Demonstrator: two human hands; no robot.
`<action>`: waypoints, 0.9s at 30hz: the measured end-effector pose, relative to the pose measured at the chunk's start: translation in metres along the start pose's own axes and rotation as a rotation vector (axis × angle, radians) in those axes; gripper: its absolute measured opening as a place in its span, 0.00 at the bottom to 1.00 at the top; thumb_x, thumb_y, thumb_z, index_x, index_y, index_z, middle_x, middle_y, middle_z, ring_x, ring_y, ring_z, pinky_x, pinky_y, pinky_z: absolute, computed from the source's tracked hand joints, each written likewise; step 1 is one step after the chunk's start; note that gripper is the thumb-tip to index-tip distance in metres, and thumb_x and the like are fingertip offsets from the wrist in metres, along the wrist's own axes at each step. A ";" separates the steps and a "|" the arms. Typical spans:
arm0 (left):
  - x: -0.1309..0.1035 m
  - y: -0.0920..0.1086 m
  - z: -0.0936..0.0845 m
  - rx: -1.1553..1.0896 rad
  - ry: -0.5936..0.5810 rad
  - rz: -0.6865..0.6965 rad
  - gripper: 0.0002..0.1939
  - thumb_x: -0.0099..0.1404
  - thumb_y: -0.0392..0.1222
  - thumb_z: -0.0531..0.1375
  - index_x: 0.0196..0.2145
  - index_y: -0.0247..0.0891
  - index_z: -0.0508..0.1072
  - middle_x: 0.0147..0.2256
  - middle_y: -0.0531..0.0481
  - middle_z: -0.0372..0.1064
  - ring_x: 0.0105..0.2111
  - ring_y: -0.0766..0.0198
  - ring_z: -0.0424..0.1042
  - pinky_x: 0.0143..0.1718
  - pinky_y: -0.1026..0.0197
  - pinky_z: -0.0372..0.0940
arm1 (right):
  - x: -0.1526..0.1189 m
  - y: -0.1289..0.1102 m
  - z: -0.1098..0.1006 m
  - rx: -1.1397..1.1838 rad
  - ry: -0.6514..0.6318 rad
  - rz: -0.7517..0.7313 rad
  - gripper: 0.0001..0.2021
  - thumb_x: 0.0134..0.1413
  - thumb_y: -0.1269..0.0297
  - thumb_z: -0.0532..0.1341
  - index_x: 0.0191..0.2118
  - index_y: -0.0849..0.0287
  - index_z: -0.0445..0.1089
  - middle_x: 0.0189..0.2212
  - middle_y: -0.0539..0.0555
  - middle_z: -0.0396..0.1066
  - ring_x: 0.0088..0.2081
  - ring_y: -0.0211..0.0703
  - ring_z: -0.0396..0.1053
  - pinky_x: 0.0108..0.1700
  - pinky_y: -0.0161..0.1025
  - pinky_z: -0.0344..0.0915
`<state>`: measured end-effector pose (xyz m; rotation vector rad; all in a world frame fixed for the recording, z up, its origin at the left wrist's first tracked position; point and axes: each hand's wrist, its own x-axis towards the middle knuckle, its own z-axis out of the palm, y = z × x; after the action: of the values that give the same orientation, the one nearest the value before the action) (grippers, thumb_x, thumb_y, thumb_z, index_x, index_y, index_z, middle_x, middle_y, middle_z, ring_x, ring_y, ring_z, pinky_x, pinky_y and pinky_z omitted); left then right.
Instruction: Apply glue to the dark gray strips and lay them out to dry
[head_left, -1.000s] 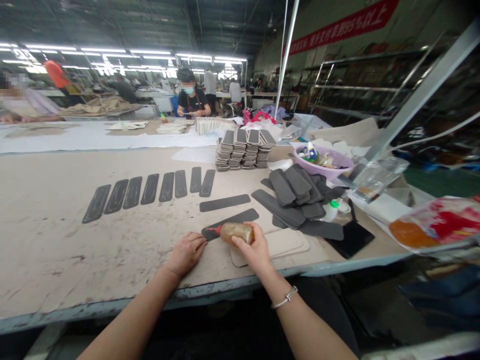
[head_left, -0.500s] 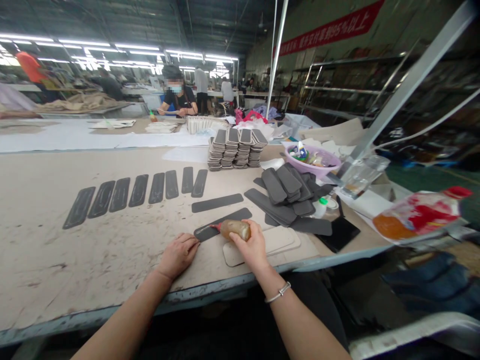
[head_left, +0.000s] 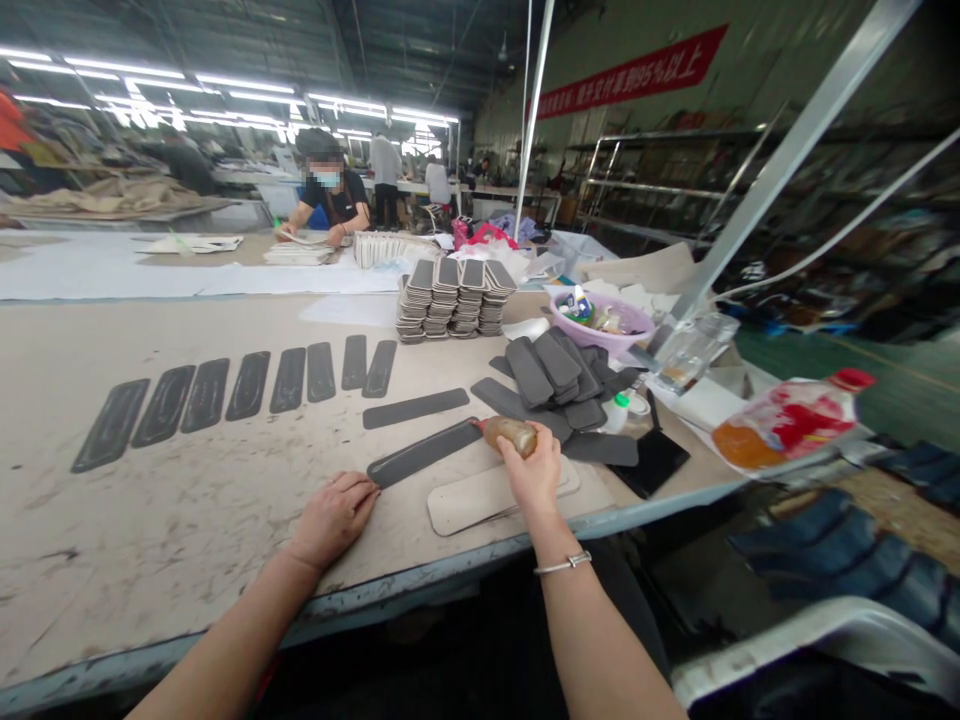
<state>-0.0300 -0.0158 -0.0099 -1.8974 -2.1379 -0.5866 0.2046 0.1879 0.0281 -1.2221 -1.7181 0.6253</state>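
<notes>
My right hand (head_left: 534, 468) is wrapped round a small glue bottle (head_left: 510, 436) with a red nozzle. The nozzle is at the far right end of a dark grey strip (head_left: 424, 453), which carries a shiny line along its upper edge. My left hand (head_left: 335, 518) lies on the table with its fingers together, the fingertips touching the strip's left end. Another grey strip (head_left: 415, 408) lies just beyond. Beige panels (head_left: 469, 498) are partly under my right hand and wrist. A row of several dark pieces (head_left: 249, 385) with shiny outlines lies to the left.
Stacked panels (head_left: 456, 300) stand at the back. Loose dark pieces (head_left: 551, 370) are heaped at right, near a purple basin (head_left: 607, 335), a clear container (head_left: 694, 352) and a large bottle (head_left: 787, 420). A metal pole (head_left: 780, 180) slants up. A masked person (head_left: 330, 190) works across the table.
My right hand has moved the bottle rightward along the strip, and the shiny line is longer. The view has shifted slightly right. Across the table, the person's hands have moved to the pale sheets.
</notes>
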 end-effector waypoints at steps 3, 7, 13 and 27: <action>-0.002 -0.001 0.001 0.008 0.022 -0.003 0.13 0.66 0.43 0.52 0.33 0.37 0.75 0.36 0.46 0.71 0.37 0.61 0.69 0.43 0.57 0.65 | 0.000 0.000 0.000 -0.012 0.006 -0.022 0.22 0.45 0.56 0.63 0.47 0.57 0.63 0.41 0.57 0.62 0.41 0.50 0.65 0.45 0.47 0.62; -0.003 -0.002 0.002 -0.005 0.023 0.010 0.12 0.66 0.41 0.52 0.35 0.37 0.75 0.36 0.46 0.71 0.37 0.61 0.68 0.43 0.57 0.66 | -0.007 -0.008 0.001 0.026 -0.012 -0.123 0.22 0.45 0.57 0.64 0.47 0.57 0.63 0.42 0.58 0.63 0.44 0.52 0.63 0.47 0.48 0.61; -0.002 0.001 -0.001 -0.023 0.000 -0.018 0.12 0.66 0.40 0.52 0.35 0.36 0.74 0.36 0.45 0.72 0.37 0.60 0.68 0.42 0.56 0.65 | -0.040 -0.035 0.014 0.290 -0.272 -0.172 0.22 0.46 0.57 0.64 0.47 0.56 0.63 0.43 0.55 0.65 0.45 0.47 0.65 0.48 0.45 0.63; -0.001 0.003 -0.002 -0.053 -0.004 -0.032 0.12 0.66 0.40 0.51 0.33 0.37 0.73 0.34 0.45 0.70 0.36 0.61 0.68 0.42 0.56 0.65 | -0.063 -0.049 0.024 0.220 -0.447 -0.177 0.21 0.42 0.62 0.66 0.46 0.55 0.64 0.40 0.53 0.66 0.43 0.47 0.66 0.47 0.44 0.64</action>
<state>-0.0274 -0.0174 -0.0083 -1.8959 -2.1793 -0.6524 0.1668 0.1138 0.0321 -0.8029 -2.0308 1.0047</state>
